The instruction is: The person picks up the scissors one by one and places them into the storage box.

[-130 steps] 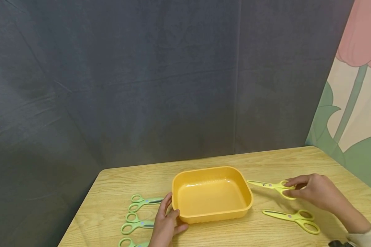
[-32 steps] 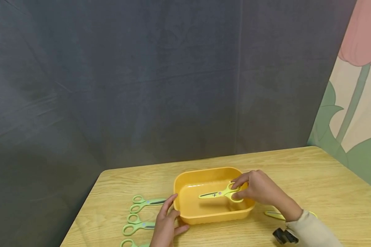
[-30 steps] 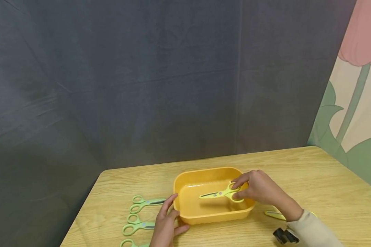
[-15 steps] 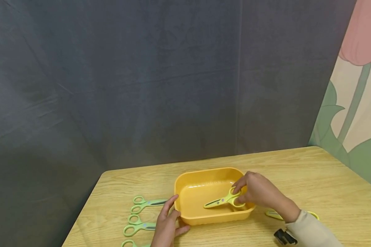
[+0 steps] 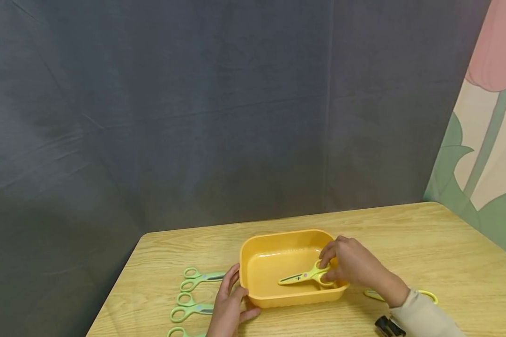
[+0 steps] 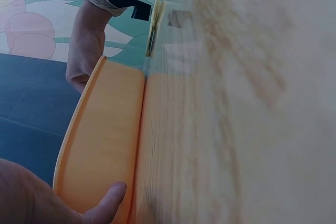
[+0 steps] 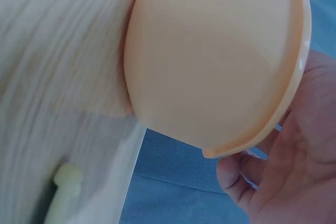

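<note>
First yellow-green scissors going into the orange tray; the other pairs lie outside it.

The right hand (image 5: 354,266) pinches the handle loops of the yellow-green scissors (image 5: 305,276), which sit low inside the orange tray (image 5: 293,299), at or just above its floor; whether they touch it cannot be told. No other pair lies in the tray. Their long axis runs roughly left to right across the tray, blades pointing to the person's left and slightly toward them, handles at the right wall. The left hand (image 5: 229,306) rests with relaxed fingers against the tray's left near corner, steadying it. By my reading, one pair is nearly placed; three green scissors (image 5: 196,278) on the bench (image 5: 426,243) left of the tray and another yellow-green pair (image 5: 426,295) behind the right wrist are left.
</note>
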A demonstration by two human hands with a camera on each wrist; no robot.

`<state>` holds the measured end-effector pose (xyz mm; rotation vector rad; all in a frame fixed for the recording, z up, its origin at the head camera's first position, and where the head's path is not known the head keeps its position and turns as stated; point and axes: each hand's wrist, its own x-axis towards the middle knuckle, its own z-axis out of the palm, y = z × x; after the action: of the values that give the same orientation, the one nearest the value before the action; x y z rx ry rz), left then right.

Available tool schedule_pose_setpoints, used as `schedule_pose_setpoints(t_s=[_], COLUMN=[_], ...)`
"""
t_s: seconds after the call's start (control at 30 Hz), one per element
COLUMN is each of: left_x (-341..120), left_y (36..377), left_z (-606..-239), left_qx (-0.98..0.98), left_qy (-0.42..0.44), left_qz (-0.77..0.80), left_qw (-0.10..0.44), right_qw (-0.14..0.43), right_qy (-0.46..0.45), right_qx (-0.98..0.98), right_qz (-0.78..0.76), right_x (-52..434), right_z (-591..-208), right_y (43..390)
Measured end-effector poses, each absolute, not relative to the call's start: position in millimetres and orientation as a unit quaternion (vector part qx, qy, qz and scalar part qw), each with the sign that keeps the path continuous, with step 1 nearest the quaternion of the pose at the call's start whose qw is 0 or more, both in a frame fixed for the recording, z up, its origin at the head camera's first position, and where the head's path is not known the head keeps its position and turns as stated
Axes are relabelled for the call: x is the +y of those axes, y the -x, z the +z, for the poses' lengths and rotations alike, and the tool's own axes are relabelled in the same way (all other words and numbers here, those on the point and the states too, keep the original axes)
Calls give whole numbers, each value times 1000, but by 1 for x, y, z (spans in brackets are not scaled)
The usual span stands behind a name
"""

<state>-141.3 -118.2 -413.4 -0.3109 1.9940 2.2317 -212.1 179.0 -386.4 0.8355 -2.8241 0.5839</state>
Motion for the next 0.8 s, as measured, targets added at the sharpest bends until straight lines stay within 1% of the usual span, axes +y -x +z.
schedule_pose_setpoints(t_s=[0.2, 0.43, 0.8], left_x=[-118, -122, -121], left_y=[142, 142, 141], left_z=[-412, -415, -415], left_qx=[661, 673, 679], left_qy=[107, 99, 92], left_qz=[740, 731, 726], left_qw=[63, 60, 62], right_qw=[49, 52, 38], right_qy=[-267, -274, -277], right_qx=[-944, -945, -945], right_qz=[187, 173, 171], right_x=[177, 175, 175], right_z=[-388, -388, -390], right_y=[210, 209, 209])
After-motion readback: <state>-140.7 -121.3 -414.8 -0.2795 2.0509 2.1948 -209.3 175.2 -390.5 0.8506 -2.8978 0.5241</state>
